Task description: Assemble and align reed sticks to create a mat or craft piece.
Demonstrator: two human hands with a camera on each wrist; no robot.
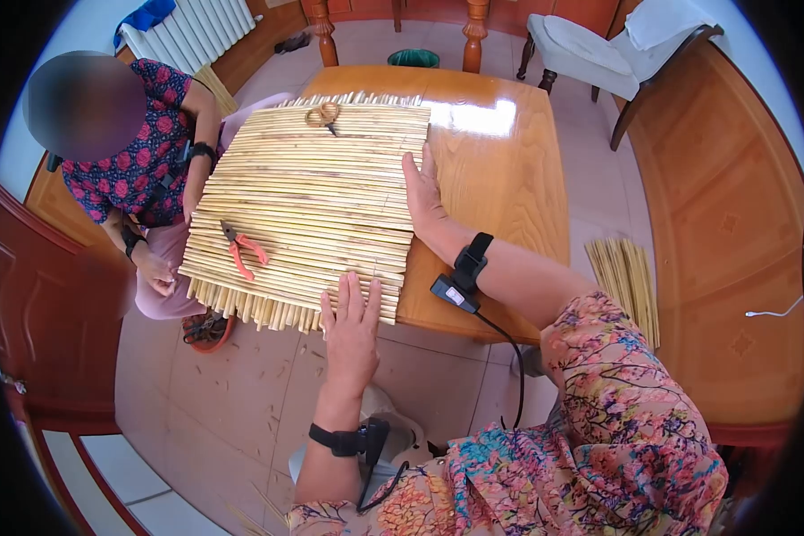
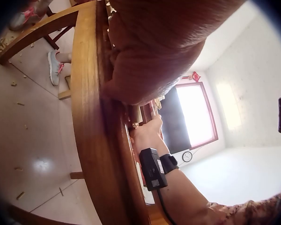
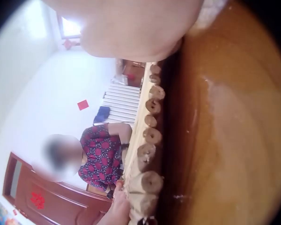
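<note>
A mat of cut reed stalks (image 1: 304,188) laid side by side covers the left part of the wooden table. My left hand (image 1: 352,332) rests on its near edge, fingers extended over the stalk ends. At the mat's right edge is my right hand (image 1: 426,198), its fingers straight along the stalk tips. From the right wrist, the round cut ends of the stalks (image 3: 151,136) line up close below that hand (image 3: 131,28). Red-handled pliers (image 1: 243,248) lie on the mat's left part, and scissors (image 1: 323,115) near its far edge.
Across the mat's left side sits another person (image 1: 143,170) in a flowered top. Bare tabletop (image 1: 496,196) shows right of the mat. A bundle of stalks (image 1: 623,286) stands by the right-hand panel. Clippings are scattered on the floor (image 1: 259,393); a chair (image 1: 590,62) is at the back right.
</note>
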